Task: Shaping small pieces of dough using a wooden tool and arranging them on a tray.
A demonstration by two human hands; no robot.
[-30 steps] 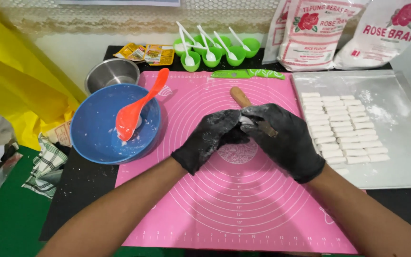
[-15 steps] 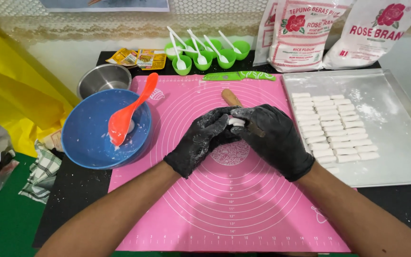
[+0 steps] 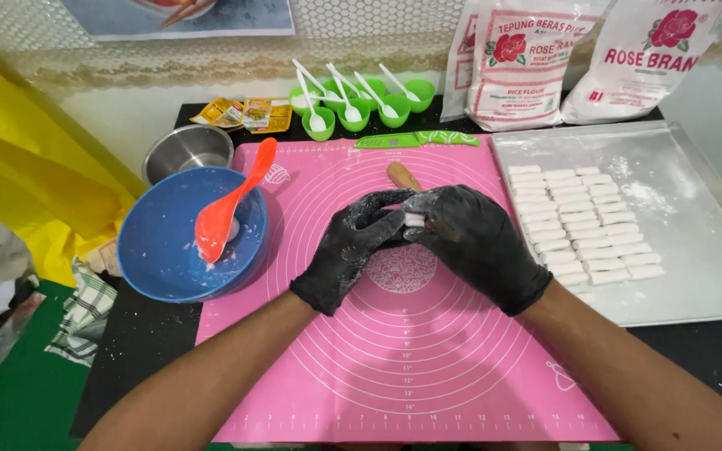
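STEP: shaping a white dough piece (image 3: 414, 219) | HANDS: left hand (image 3: 353, 244) and right hand (image 3: 475, 240), black-gloved, pinch it together above the pink mat (image 3: 428, 359) | NEXT: likely needs gentle, even pressure | NEAR: tray (image 3: 695, 276) of finished pieces

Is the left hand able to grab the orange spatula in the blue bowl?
Probably yes: the orange spatula lies uncovered in the blue bowl beside the left hand, nothing between, though that hand now holds white dough.
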